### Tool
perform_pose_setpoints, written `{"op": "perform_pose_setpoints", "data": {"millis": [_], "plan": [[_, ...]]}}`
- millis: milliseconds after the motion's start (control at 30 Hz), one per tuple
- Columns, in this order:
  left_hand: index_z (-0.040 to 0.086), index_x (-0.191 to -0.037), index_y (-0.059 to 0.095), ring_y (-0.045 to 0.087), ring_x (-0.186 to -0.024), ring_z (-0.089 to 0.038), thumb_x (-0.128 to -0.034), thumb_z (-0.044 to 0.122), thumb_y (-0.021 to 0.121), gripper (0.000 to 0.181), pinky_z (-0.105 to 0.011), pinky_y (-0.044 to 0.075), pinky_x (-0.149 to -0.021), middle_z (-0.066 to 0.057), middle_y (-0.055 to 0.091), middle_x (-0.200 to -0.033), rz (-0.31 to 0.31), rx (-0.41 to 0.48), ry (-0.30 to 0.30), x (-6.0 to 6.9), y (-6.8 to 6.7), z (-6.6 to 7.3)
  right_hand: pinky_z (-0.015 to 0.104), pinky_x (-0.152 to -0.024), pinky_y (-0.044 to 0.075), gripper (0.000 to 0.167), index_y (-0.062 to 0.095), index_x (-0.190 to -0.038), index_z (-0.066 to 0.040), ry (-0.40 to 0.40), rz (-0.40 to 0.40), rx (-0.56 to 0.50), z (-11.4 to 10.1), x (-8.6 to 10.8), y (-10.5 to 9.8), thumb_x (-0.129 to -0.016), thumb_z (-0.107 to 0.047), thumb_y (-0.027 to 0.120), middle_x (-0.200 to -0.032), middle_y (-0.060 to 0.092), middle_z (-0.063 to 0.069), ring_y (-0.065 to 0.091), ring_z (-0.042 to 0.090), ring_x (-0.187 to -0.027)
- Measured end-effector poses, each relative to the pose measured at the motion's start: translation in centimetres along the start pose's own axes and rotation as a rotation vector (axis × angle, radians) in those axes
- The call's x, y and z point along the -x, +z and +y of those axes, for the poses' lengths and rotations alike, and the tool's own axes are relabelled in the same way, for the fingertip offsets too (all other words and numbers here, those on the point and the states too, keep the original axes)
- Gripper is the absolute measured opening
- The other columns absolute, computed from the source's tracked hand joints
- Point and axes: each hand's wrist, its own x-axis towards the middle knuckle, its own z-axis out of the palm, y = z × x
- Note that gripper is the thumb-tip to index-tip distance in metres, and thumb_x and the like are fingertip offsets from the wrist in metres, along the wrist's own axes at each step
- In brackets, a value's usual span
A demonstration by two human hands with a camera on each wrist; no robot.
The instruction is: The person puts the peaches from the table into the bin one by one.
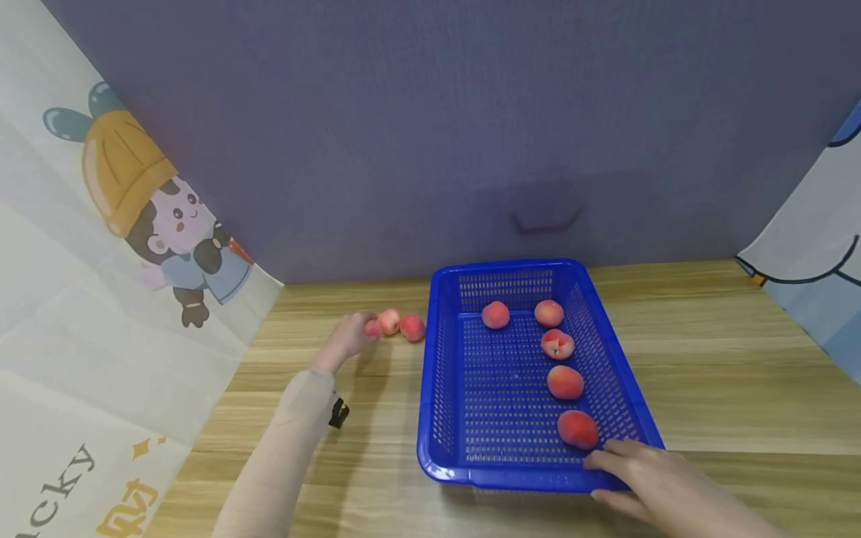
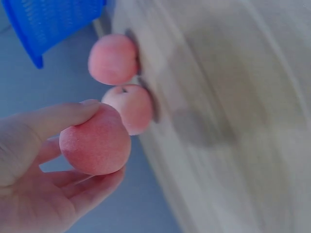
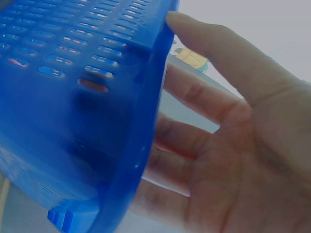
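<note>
My left hand (image 1: 351,336) holds a pink-red peach (image 2: 95,140) between thumb and fingers, left of the blue plastic basket (image 1: 444,474). Just beyond that peach, two more lie on the table: a paler peach (image 1: 389,321) and a redder peach (image 1: 412,327) close to the basket's left wall. At the basket's near right corner, my right hand (image 1: 646,478) grips the rim, thumb on one side and fingers on the other in the right wrist view. Inside, several peaches sit mostly along the right wall, among them a near peach (image 1: 578,429) and a far-left peach (image 1: 495,315).
The basket stands on a wood-grain table (image 1: 706,359). A grey-blue panel (image 1: 403,149) rises behind the table. White printed sheets border it, with a cartoon figure (image 1: 195,246) on the left one. A small black object (image 1: 339,412) shows by my left wrist.
</note>
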Motion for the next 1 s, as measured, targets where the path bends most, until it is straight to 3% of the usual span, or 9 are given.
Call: {"op": "perform_pose_setpoints", "data": {"millis": [467, 700, 900, 1000], "plan": [[-0.005, -0.104, 0.060, 0.057, -0.095, -0.033, -0.0770, 0.014, 0.065, 0.033, -0.041, 0.045, -0.082, -0.018, 0.062, -0.098, -0.004, -0.078, 0.156, 0.4, -2.1, 4.2, 0.045, -0.063, 0.049, 0.034, 0.062, -0.097, -0.013, 0.004, 0.005, 0.005, 0.1, 0.0, 0.1, -0.080, -0.042, 0.058, -0.094, 0.062, 0.006, 0.059, 0.028, -0.082], [-0.004, -0.106, 0.059, 0.057, -0.094, -0.032, -0.0753, 0.010, 0.064, 0.034, -0.039, 0.046, -0.081, -0.017, 0.062, -0.099, -0.026, -0.086, 0.174, 0.9, -3.2, 6.2, 0.046, -0.064, 0.049, 0.034, 0.062, -0.097, -0.014, 0.008, -0.001, -0.002, 0.0, 0.0, 0.1, -0.079, -0.042, 0.058, -0.095, 0.062, 0.008, 0.059, 0.029, -0.083], [-0.003, -0.110, 0.057, 0.054, -0.102, -0.032, -0.0770, 0.012, 0.065, 0.038, -0.039, 0.042, -0.088, -0.016, 0.061, -0.105, -0.062, -0.096, 0.188, 1.5, -4.1, 8.2, 0.045, -0.063, 0.049, 0.034, 0.063, -0.096, -0.014, 0.000, 0.006, 0.000, 0.1, 0.0, 0.1, -0.079, -0.043, 0.058, -0.094, 0.062, 0.007, 0.060, 0.029, -0.082], [-0.003, -0.109, 0.058, 0.055, -0.101, -0.031, -0.0762, 0.013, 0.066, 0.037, -0.038, 0.042, -0.088, -0.016, 0.061, -0.104, -0.073, -0.107, 0.222, 1.7, -4.4, 9.0, 0.045, -0.063, 0.049, 0.034, 0.062, -0.096, -0.014, -0.006, 0.009, 0.001, 0.1, 0.0, 0.1, -0.079, -0.042, 0.058, -0.094, 0.062, 0.007, 0.060, 0.028, -0.082]]}}
